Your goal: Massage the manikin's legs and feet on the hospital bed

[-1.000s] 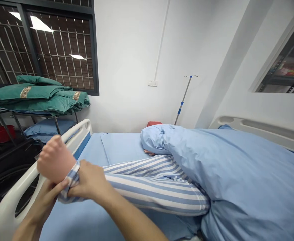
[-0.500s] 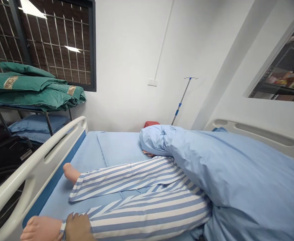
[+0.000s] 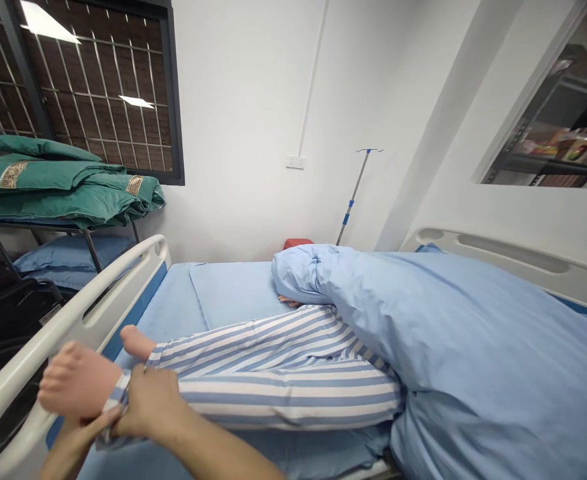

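A figure in blue-and-white striped trousers (image 3: 283, 373) lies on a bed, its upper body under a light blue quilt (image 3: 448, 327). My right hand (image 3: 146, 403) is closed on the trouser cuff at the near ankle. My left hand (image 3: 86, 430) is under that ankle, fingers pinching the same cuff. The near bare foot (image 3: 76, 387) is lifted beside the white bed rail (image 3: 53, 340). The far foot (image 3: 134, 341) rests on the blue sheet (image 3: 228, 293).
Green folded blankets (image 3: 68, 187) and a blue pillow (image 3: 68, 257) sit on a metal rack at the left under a barred window. An IV pole (image 3: 353, 193) stands by the white wall. Another white rail (image 3: 513, 257) runs along the bed's right side.
The near foot dropped low half a second ago with only my right hand showing on it. Now it is raised again and both hands hold the cuff at the ankle.
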`<state>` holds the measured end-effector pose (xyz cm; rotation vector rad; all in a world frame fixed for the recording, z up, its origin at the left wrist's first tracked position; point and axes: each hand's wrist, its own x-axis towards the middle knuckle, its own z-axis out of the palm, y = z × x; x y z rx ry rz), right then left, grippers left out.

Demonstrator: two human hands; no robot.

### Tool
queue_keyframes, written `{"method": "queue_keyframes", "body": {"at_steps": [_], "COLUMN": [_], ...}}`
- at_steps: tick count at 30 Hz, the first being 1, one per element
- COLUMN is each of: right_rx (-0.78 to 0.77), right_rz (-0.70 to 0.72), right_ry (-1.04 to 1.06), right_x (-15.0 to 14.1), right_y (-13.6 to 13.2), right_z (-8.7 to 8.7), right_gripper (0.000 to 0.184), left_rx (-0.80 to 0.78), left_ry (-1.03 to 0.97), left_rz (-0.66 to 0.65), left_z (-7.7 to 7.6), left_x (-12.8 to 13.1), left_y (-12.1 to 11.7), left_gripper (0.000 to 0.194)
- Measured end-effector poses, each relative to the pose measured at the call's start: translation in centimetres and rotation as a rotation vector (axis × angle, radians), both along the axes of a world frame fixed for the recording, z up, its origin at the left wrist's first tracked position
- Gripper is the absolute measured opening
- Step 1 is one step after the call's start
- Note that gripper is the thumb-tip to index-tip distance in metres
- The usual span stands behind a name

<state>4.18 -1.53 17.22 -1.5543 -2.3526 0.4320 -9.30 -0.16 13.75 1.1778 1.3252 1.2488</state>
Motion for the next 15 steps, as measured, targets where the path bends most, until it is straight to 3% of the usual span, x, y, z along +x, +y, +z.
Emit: {"method": "queue_keyframes", "body": {"at_steps": [2, 4, 8, 10, 12, 15], "right_rx": [0.087, 0.122, 0.207, 0.275, 0.326, 0.354], "right_rz": [-0.010, -0.042, -0.060, -0.056, -0.089, -0.093], "right_ry": [0.057, 0.085, 0.196, 0.246, 0.300, 0.362], "right_x": [1.8, 4.1, 9.3, 11.8, 13.8, 15.5], "right_y": [0.2, -0.2, -2.6, -4.0, -5.1, -6.1], "right_z": [3.8, 8.2, 16.6, 19.6, 21.7, 23.2], "right_gripper": [0.074, 0.068, 0.051, 0.044, 0.043, 0.044], "left_rx": [0.061, 0.122, 0.399, 0.550, 0.664, 0.732], "left_ry": [0.054, 0.189, 0.295, 0.357, 0.449, 0.511], "left_rz": [-0.064, -0.148, -0.176, -0.162, -0.116, -0.126], "left_z": [3.5, 8.3, 18.5, 22.5, 25.1, 26.6], "left_x": [0.6, 2.3, 7.8, 10.6, 12.8, 14.3], "left_y": [-0.5, -1.1, -2.8, -3.7, -4.3, -4.6], "left_gripper": [0.068, 0.060, 0.051, 0.057, 0.063, 0.066]}}
